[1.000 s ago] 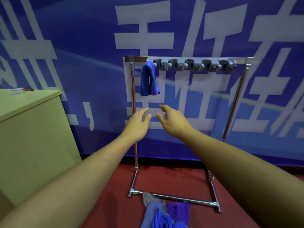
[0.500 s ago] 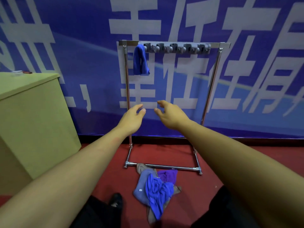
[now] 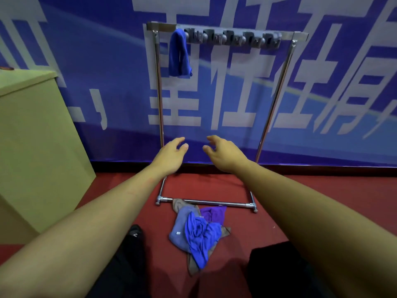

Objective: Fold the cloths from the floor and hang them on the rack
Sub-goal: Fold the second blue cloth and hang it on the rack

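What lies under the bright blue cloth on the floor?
Under the bright blue cloth lie a pale blue cloth, a brown cloth and a purple cloth. Anything deeper is covered.

Red floor [image 3: 322,194], seen from above. Metal rack [image 3: 160,117] standing on it by a blue wall w/ white lettering, base bar at front. Heap of cloths [image 3: 198,232] lying just in front of the base bar, one corner under it: bright blue on top, pale blue, purple, tan beneath. Green cabinet [image 3: 36,134] at left. Black shoe [image 3: 135,234] left of the heap.
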Demonstrator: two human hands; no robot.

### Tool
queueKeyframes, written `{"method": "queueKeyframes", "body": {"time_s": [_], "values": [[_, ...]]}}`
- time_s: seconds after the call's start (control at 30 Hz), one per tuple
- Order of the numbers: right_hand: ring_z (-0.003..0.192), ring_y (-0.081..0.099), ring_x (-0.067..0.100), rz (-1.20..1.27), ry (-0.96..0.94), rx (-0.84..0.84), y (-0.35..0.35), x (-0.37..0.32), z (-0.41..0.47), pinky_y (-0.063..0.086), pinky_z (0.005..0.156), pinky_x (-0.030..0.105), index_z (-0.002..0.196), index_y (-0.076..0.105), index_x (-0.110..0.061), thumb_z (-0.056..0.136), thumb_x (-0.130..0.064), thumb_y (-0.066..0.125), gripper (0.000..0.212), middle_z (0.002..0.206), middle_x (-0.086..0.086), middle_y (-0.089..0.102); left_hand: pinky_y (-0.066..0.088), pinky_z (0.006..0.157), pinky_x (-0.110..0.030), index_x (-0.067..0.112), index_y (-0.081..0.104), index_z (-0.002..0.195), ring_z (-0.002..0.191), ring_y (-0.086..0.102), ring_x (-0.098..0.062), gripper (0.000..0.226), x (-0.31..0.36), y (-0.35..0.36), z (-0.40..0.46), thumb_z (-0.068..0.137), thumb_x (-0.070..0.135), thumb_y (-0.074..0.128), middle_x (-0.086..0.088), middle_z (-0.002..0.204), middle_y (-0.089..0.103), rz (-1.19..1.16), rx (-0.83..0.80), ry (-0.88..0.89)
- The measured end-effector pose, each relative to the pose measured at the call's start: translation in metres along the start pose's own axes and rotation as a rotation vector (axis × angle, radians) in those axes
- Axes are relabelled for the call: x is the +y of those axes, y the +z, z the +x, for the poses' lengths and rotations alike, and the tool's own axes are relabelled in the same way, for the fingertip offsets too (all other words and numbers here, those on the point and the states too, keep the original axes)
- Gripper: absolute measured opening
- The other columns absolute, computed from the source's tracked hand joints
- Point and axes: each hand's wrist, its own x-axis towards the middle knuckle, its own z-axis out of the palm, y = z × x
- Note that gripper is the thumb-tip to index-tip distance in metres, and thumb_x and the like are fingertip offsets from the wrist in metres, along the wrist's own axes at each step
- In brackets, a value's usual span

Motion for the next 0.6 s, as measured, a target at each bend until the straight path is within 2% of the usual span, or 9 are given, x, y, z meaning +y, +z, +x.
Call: {"method": "queueKeyframes", "body": {"time_s": [0.17, 0.3, 0.43, 0.6], "values": [[0.128, 0.056, 0.032, 0.006, 0.064, -0.083, 0.049, 0.042, 0.017, 0.044, 0.105, 0.042, 0.149, 0.042, -0.015, 0.102, -0.041, 0.049, 0.054, 0.142, 0.011, 0.058, 0.036, 0.104, -0.029, 0.02, 0.044, 0.15, 0.133, 0.052, -0.022, 0.049, -0.041, 0.042, 0.023, 0.105, 0.038, 0.046, -0.007, 0.15, 0.051, -0.009, -0.048, -0.079], [0.132, 0.053, 0.033, 0.022, 0.137, -0.178, 0.103, 0.089, 0.041, 0.042, 0.108, 0.041, 0.146, 0.046, -0.012, 0.101, -0.037, 0.052, 0.052, 0.143, 0.014, 0.058, 0.04, 0.103, -0.031, 0.014, 0.049, 0.146, 0.124, 0.059, -0.028, 0.046, -0.089, 0.091, 0.045, 0.104, 0.03, 0.05, -0.009, 0.129, 0.063, -0.029, -0.111, -0.168], [0.127, 0.057, 0.035, 0.059, 0.221, -0.295, 0.175, 0.145, 0.063, 0.044, 0.105, 0.04, 0.144, 0.049, -0.01, 0.101, -0.035, 0.053, 0.05, 0.138, 0.016, 0.061, 0.039, 0.107, -0.029, 0.009, 0.048, 0.146, 0.127, 0.057, -0.028, 0.045, -0.158, 0.152, 0.07, 0.104, 0.024, 0.052, -0.012, 0.145, 0.055, -0.061, -0.214, -0.3], [0.13, 0.054, 0.035, 0.077, 0.357, -0.469, 0.27, 0.214, 0.074, 0.042, 0.105, 0.038, 0.146, 0.046, -0.01, 0.102, -0.036, 0.05, 0.051, 0.143, 0.016, 0.057, 0.041, 0.104, -0.034, 0.003, 0.052, 0.14, 0.126, 0.057, -0.033, 0.04, -0.243, 0.228, 0.087, 0.103, 0.015, 0.051, -0.019, 0.138, 0.059, -0.092, -0.304, -0.505]]}}
